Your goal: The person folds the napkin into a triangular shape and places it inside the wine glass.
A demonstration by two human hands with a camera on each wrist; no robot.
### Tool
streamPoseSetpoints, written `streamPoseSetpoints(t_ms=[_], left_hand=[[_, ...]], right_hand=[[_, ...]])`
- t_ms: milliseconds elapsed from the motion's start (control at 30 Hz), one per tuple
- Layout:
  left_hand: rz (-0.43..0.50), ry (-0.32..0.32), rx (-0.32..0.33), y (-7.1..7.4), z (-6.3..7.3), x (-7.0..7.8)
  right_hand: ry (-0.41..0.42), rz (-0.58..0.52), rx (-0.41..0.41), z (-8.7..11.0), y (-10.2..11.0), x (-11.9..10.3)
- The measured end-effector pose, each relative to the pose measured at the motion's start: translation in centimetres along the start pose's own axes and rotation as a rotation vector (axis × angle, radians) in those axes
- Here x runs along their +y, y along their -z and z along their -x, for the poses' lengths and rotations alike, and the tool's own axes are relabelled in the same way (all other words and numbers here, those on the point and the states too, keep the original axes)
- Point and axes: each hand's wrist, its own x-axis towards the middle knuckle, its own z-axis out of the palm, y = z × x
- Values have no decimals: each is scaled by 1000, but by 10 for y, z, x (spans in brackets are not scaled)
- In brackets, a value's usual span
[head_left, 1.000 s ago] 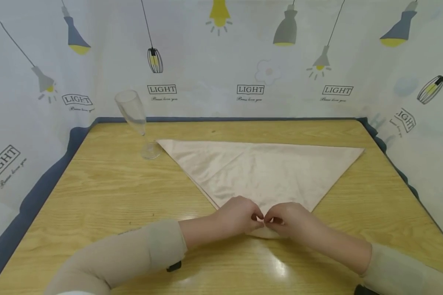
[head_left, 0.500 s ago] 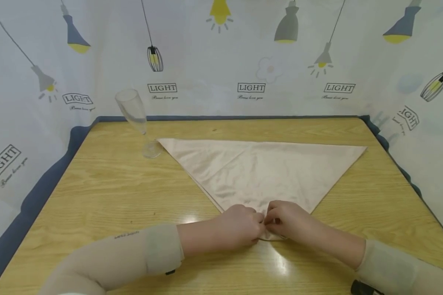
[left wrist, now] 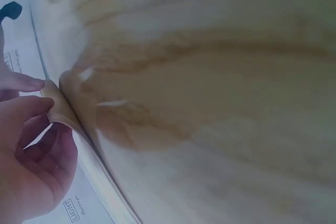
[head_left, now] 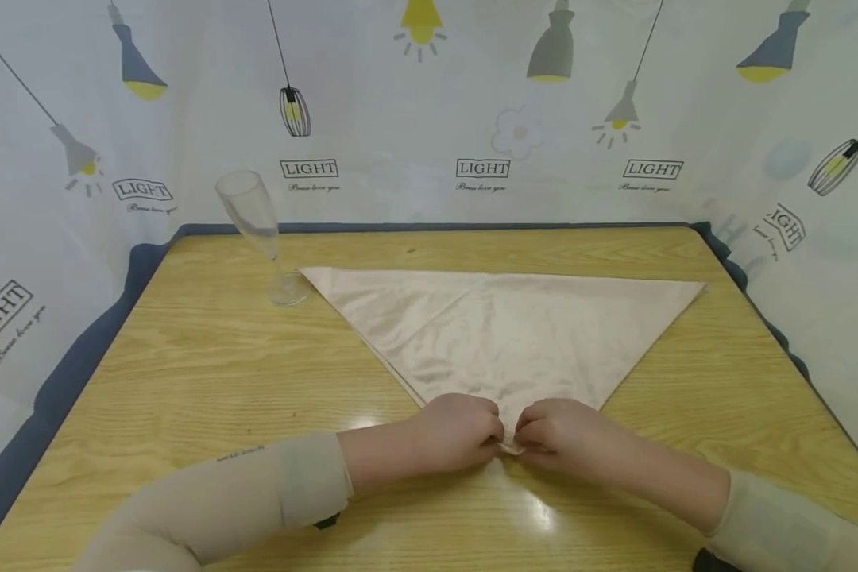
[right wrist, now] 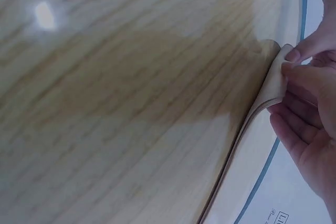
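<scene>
A pale pink satiny napkin (head_left: 500, 334), folded into a triangle, lies with its long side toward the back and its narrow end toward me. My left hand (head_left: 457, 433) pinches the turned-up near end between thumb and fingers. Close beside it, my right hand (head_left: 572, 437) pinches the same end. In the left wrist view, the napkin's raised fold (left wrist: 63, 108) stands up off the table at the left fingertips. The right wrist view has the napkin's curled layers (right wrist: 275, 80) between thumb and fingers. From the head, the hands partly cover the near end.
A clear champagne flute (head_left: 253, 218) stands at the back left, its foot close to the napkin's left corner. The wooden tabletop (head_left: 229, 373) is bordered by dark blue trim and pale walls printed with lamps (head_left: 549, 48).
The napkin's near end, which hung as a rounded edge below the hands, is now turned up smaller and tighter between them. The fingers have shifted their pinch along it; the flute stays put.
</scene>
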Motion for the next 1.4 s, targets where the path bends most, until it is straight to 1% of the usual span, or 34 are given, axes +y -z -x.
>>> streamPoseSetpoints(t_ms=[67,133,233,300,367,400,533,600,733,833,933,1033,1100,1167,1300,1333,1400], left_hand=[[87,14,-8,0,-1,-2],[172,37,-15,1,-2,-4],[294,104,-32,1,-5,-8],[349,158,-48,0,-6,-11],[358,195,-58,0,-8,-12],[351,202,-58,0,-8,-13],[289,192,-42,2,-8,-13],[300,199,-43,1,-8,-13],[372,243,-63,0,-8,-15],[402,256,-64,-1,-10,-17],[400,246,-48,-1,-11,-18],[344,213,-30,0,-10,-18],[254,175,-16,1,-9,-16],[127,124,8,3,-7,-13],[-176,9,54,4,-2,-6],[-236,-13,58,4,-1,-4],[-300,-46,56,4,1,-3]], right_hand=[[-24,-11,-25,2,0,0],[-80,-36,-45,2,1,-1],[-195,-85,-64,0,2,-1],[-260,-113,-72,-2,3,-1],[-285,-119,-76,-5,3,1],[-291,-121,-79,-6,3,2],[-287,-118,-87,-8,0,7],[-310,-145,-107,-9,0,8],[-340,-197,-135,-11,0,9],[-357,-228,-126,-13,-1,9],[-381,-254,-108,-14,-2,9],[-386,-260,-100,-16,-2,10],[-382,-253,-102,-16,-3,11],[-382,-238,-107,-17,-3,11],[-406,-189,-96,-16,-5,9],[-397,-164,-86,-16,-5,8],[-359,-109,-51,-16,-7,7]])
